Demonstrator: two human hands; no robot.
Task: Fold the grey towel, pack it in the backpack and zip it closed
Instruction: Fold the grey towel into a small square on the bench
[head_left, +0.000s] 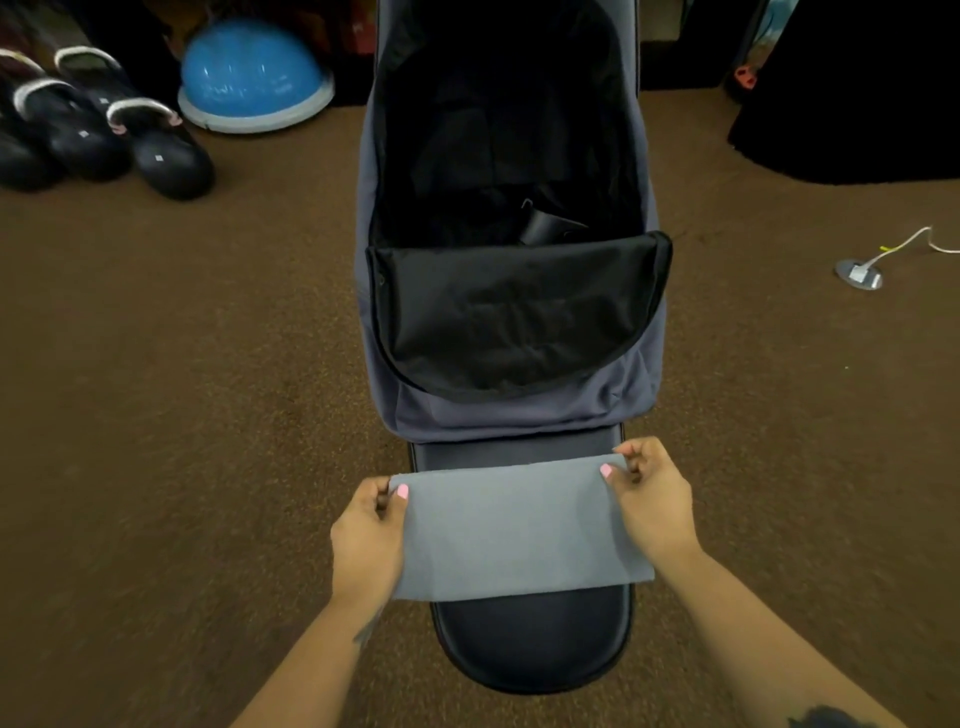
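The grey towel (511, 530) is folded into a flat rectangle, stretched between my two hands. My left hand (370, 535) pinches its far left corner and my right hand (652, 499) pinches its far right corner. The towel lies over the dark open flap (535, 639) of the backpack, close to me. The grey backpack (613, 400) lies on the floor just beyond, unzipped, with its black-lined main compartment (498, 135) gaping open. A black inner pocket panel (514, 317) folds toward me.
Brown carpet (182, 389) surrounds the backpack. Several black shoes (104, 135) and a blue half-dome balance trainer (254, 78) sit at the far left. A floor outlet with a white cable (860, 273) lies at the right. Dark fabric (852, 104) hangs at the far right.
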